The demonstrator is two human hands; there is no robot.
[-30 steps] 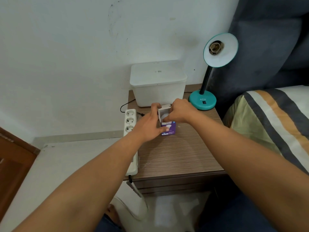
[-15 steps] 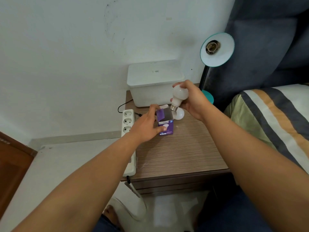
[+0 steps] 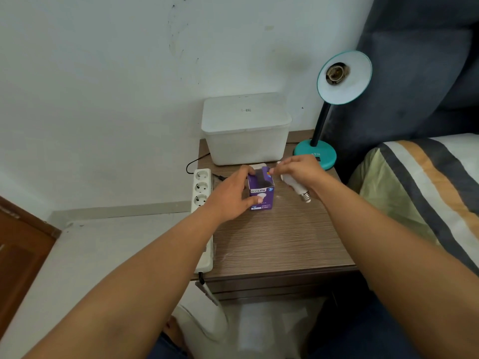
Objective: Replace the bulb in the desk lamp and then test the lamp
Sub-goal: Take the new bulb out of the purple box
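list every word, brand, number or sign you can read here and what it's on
"ECOLINK": front of the purple bulb box held by the left hand.
"ATN": teal lamp base.
Small print low on the box: too small to read.
Dark mark on the white container lid: blurred, unreadable.
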